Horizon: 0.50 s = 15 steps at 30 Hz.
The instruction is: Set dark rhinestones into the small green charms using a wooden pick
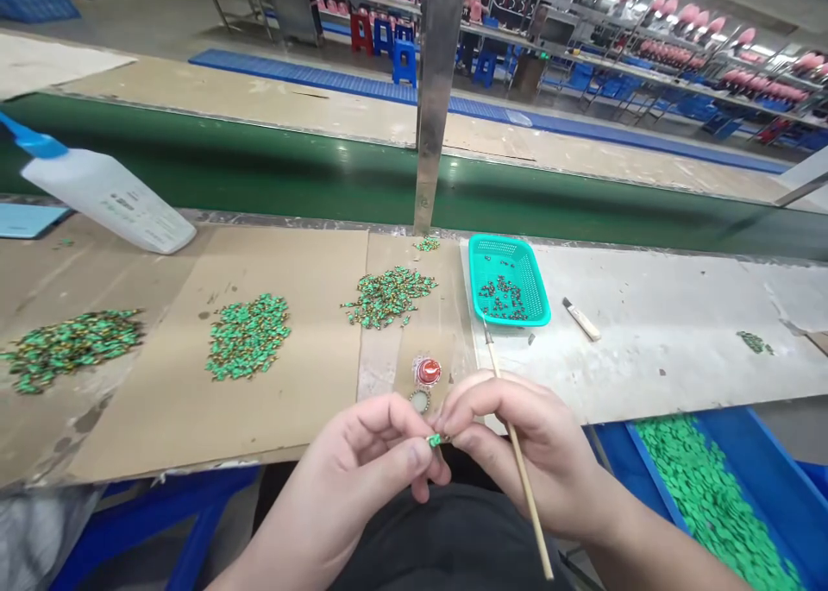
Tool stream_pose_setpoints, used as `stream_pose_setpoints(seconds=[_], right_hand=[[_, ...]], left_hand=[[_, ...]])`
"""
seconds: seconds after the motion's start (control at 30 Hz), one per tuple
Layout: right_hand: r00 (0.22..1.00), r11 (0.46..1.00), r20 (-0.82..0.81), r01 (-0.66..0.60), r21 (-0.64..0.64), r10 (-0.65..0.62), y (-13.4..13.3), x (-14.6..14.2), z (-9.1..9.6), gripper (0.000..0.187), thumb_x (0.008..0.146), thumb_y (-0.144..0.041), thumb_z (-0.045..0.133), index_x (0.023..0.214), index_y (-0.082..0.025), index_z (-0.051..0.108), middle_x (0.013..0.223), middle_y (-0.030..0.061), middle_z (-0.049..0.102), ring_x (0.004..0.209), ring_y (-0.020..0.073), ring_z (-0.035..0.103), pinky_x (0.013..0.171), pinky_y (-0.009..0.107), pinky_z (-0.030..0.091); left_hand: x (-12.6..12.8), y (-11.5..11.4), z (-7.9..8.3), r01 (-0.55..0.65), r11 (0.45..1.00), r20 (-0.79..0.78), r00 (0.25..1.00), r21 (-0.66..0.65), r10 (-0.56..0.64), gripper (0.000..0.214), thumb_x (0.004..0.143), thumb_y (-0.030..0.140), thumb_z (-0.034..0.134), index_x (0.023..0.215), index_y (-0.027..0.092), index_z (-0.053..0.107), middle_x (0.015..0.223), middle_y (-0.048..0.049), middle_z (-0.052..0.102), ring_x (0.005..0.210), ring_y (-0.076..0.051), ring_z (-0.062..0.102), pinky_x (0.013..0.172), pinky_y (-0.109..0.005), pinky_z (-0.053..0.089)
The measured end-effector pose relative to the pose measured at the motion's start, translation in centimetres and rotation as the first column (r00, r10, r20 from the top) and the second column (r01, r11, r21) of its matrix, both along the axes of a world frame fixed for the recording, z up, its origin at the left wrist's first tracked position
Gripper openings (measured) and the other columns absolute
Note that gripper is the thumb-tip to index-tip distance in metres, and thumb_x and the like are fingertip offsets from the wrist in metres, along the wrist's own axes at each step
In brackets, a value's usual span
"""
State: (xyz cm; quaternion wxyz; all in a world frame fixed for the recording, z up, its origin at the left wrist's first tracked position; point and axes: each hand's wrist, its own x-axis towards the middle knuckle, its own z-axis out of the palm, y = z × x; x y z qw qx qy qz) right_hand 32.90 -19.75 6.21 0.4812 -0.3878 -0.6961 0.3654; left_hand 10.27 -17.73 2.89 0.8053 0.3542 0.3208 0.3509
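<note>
My left hand (362, 479) pinches a small green piece (433, 440) between thumb and fingertips, just in front of the bench edge. My right hand (523, 453) is closed round a thin wooden brush (517, 453), and its fingertips meet the green piece too. The brush's tip points away toward the teal basket (508, 248). A small red paint cap (428, 371) and a second little cap (420, 400) sit on the cardboard just beyond my hands.
Three heaps of green pieces (248, 336) lie on the cardboard-covered bench. The teal basket holds several dark pieces. A white bottle (109, 196) lies at the left, a short tool (581, 318) beside the basket, and a blue bin of green pieces (711, 496) at lower right. A green conveyor runs behind.
</note>
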Motion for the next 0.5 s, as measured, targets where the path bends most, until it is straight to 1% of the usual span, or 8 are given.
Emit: stream_pose_setpoints(seconds=[0.17,0.33,0.5], right_hand=[[1.0,1.0,0.001,0.009,0.007,-0.009,-0.24,-0.2,0.24,0.01,0.11,-0.013,0.078,0.109,-0.023,0.08,0.099,0.0045,0.085,0.092,0.0184,0.084,0.087,0.029,0.069],[1.0,1.0,-0.019,-0.001,0.018,0.001,-0.29,-0.34,0.17,0.011,0.11,-0.015,0.079,0.11,-0.026,0.08,0.097,0.0036,0.085,0.09,0.02,0.084,0.083,0.031,0.071],[1.0,1.0,0.0,0.004,0.014,-0.004,-0.42,-0.35,0.16,0.011,0.11,-0.015,0.08,0.111,-0.027,0.08,0.096,0.0036,0.085,0.089,0.0205,0.085,0.081,0.031,0.071]], left_hand=[[-0.15,-0.39,0.01,-0.01,1.0,0.004,1.0,0.006,0.01,0.025,0.094,0.045,0.102,0.091,0.023,0.091,0.08,-0.0052,0.087,0.074,-0.016,0.077,0.067,-0.021,0.062],[-0.09,-0.41,0.38,-0.014,1.0,-0.018,1.0,-0.003,0.014,0.027,0.093,0.046,0.102,0.089,0.023,0.09,0.081,-0.006,0.087,0.076,-0.019,0.077,0.067,-0.023,0.062],[-0.05,-0.51,0.46,-0.021,1.0,-0.034,0.999,0.004,0.021,0.028,0.092,0.048,0.103,0.089,0.023,0.09,0.08,-0.006,0.086,0.075,-0.019,0.077,0.066,-0.024,0.061]])
